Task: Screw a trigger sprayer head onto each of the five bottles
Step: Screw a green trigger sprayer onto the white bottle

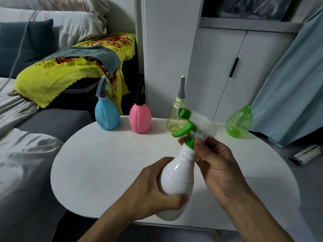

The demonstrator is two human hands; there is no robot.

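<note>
My left hand (153, 187) grips the body of a white bottle (176, 177), held tilted above the round white table (97, 168). My right hand (218, 165) pinches the green collar of a white and green trigger sprayer head (194, 126) sitting on that bottle's neck; the head is blurred. Along the table's far edge stand a blue bottle (107, 117) with a grey sprayer, a pink bottle (140, 119) with a black sprayer, and a clear yellowish bottle (173, 123) with a grey sprayer. A ribbed green bottle (239, 123) at the far right has an open neck.
A grey sofa with pillows and a yellow flowered cloth (70, 67) lies to the left. White cabinets (218, 67) stand behind the table, a pale blue curtain (293, 84) hangs at the right, and a small roller-like object (304, 155) lies on the floor.
</note>
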